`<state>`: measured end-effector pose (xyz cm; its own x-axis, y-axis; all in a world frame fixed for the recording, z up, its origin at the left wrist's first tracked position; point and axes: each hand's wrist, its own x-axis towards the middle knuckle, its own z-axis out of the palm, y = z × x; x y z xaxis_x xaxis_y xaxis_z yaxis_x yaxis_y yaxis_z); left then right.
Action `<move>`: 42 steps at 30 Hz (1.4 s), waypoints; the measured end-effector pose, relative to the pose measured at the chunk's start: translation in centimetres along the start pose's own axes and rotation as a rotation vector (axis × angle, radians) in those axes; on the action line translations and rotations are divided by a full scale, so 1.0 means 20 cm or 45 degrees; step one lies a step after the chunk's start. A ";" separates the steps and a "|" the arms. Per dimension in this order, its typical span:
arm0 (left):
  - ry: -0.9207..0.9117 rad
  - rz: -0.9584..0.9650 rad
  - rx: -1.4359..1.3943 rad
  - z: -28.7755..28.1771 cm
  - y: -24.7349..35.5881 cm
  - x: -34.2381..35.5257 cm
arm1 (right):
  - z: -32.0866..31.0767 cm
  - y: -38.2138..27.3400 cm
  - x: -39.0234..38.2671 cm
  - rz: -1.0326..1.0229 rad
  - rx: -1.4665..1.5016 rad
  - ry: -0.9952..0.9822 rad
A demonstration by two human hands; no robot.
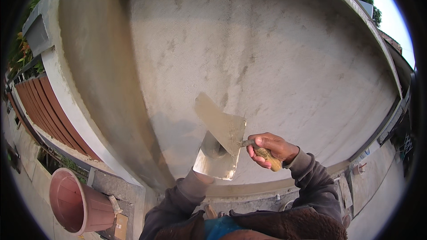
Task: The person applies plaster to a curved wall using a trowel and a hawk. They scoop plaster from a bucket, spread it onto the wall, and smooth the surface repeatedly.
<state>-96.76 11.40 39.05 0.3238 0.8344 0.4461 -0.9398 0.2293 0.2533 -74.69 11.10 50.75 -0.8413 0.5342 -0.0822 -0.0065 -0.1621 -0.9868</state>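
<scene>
Here's your trowel (220,122), right at the middle of the view, its broad blade slanting up and left across the steel plate (216,165) in front of the wall. You've got it in your right hand (276,147), fingers wrapped round the wooden handle (267,158), thumb forward by the metal shank (247,142). That's the place to hold it: the wood looks rough enough to grip well, though damp mortar could make it slick. The blade should feel stiff, light to moderate in weight, pulling a little toward its tip; nothing fragile there, but watch those thin edges.

Now the plate, just under the blade, shiny along its lower edge. Whether the two metals touch, you can't tell from here. It looks thin and smooth, probably slippery when wet, so it's best supported from behind. Your left hand (203,177) is mostly hidden back there; its grip can't be made out.

Further out, the grey plastered wall (293,71) fills the view ahead of you, patchy with darker streaks. Down to your left stands a reddish-brown plastic tub (101,209), and beyond it, brown fence slats (55,115).
</scene>
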 end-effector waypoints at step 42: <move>-0.060 0.823 0.727 -0.18 0.30 0.15 | 0.11 0.36 0.01 -1.132 -2.059 0.859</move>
<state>-101.91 17.05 38.79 -0.2394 0.6896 0.6835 -0.7467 -0.5807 0.3243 -76.07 8.16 44.05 -0.5676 0.2623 0.7804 0.5057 0.8591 0.0791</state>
